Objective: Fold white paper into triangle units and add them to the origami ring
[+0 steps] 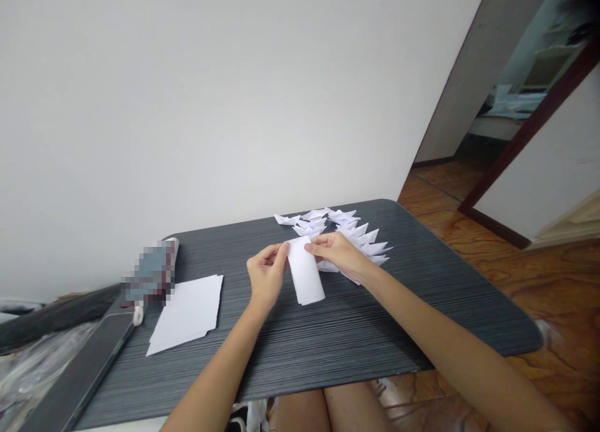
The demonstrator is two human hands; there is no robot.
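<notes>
A folded sheet of white paper (pixel 307 276) is held up over the table between both hands, its lower end hanging toward me. My left hand (pixel 268 271) pinches the top left corner between thumb and fingers. On the other side, my right hand (pixel 335 251) grips the upper right edge, thumb in front. Just behind the hands lie several folded white paper boats (pixel 359 234), partly hidden by my right hand and forearm. Left of my left hand rests a stack of flat white paper sheets (pixel 190 310).
The dark wood-grain table (pixel 356 344) has a rounded right end and stands against a white wall (pixel 262 107). At its left are a blurred-out box (pixel 152 272) and a long dark flat object (pixel 89 363). Wooden floor (pixel 553 276) and a doorway lie to the right.
</notes>
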